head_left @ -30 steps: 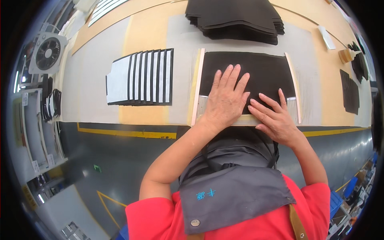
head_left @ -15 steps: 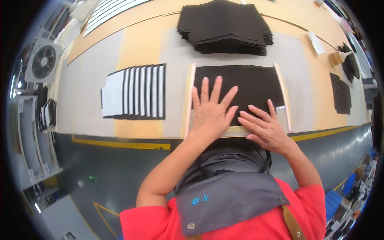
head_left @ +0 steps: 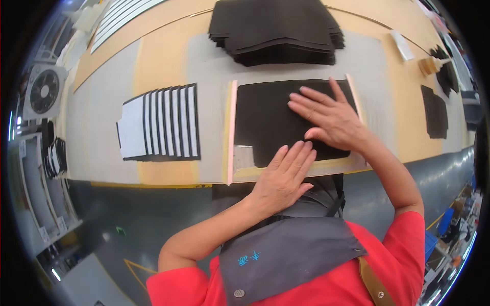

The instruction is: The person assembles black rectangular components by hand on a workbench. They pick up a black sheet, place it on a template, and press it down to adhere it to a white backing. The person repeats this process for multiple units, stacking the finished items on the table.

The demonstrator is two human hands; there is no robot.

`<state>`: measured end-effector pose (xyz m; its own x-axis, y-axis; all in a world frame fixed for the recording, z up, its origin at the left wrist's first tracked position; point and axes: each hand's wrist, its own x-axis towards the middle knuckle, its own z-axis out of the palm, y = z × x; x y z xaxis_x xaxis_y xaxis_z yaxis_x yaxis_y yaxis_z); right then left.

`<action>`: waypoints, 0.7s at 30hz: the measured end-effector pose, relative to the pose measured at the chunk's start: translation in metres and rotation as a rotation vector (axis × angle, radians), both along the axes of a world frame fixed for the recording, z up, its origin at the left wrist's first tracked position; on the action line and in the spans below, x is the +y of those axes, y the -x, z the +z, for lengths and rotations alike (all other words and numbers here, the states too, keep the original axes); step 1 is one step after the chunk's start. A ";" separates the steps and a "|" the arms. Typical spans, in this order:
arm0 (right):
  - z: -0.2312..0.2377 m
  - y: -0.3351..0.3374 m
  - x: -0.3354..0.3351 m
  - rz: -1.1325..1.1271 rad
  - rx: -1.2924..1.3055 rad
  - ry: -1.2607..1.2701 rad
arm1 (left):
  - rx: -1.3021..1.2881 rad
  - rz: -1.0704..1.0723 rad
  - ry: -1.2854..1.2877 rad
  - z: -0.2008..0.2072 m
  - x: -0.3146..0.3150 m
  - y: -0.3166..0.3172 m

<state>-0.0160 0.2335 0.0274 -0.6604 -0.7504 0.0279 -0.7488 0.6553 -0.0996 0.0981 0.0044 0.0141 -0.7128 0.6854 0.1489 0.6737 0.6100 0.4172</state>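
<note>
A black fabric-like panel (head_left: pixel 270 112) lies flat between two pale pink strips, the left strip (head_left: pixel 231 127) and the right strip (head_left: pixel 353 92). My right hand (head_left: pixel 332 117) lies open on the panel's right half, fingers pointing up and left. At its near edge, my left hand (head_left: pixel 286 176) is open too, with its fingertips on the panel and the palm over the table edge. Neither hand holds anything. By the panel's lower left corner, a small clear-looking piece (head_left: pixel 244 153) shows beside the strip.
Beyond the panel sits a thick stack of black panels (head_left: pixel 275 30). Overlapping white-and-black pieces (head_left: pixel 158 122) lie to the left. On the right are a bottle with a nozzle (head_left: pixel 430 65), a white packet (head_left: pixel 401 46) and a dark piece (head_left: pixel 434 112). A fan (head_left: pixel 45 91) stands far left.
My left hand has drawn back toward the near edge of the panel. My right hand has slid up and away across its right side. The view has shifted slightly.
</note>
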 end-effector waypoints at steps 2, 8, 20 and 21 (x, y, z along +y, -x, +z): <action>-0.003 0.014 -0.004 0.009 0.040 -0.014 | -0.023 0.002 -0.031 -0.001 -0.002 -0.003; -0.014 0.026 -0.012 -0.048 0.062 -0.012 | -0.032 0.008 -0.021 0.001 -0.005 -0.005; 0.005 0.001 0.012 -0.207 0.157 0.221 | -0.067 0.011 0.049 0.015 -0.001 -0.004; 0.003 -0.020 0.011 -0.112 0.171 0.238 | -0.067 -0.006 0.025 0.016 0.000 -0.007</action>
<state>0.0039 0.2443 0.0308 -0.7091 -0.6322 0.3122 -0.6924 0.7080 -0.1390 0.1055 0.0042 0.0302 -0.7164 0.6925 0.0843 0.6486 0.6166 0.4463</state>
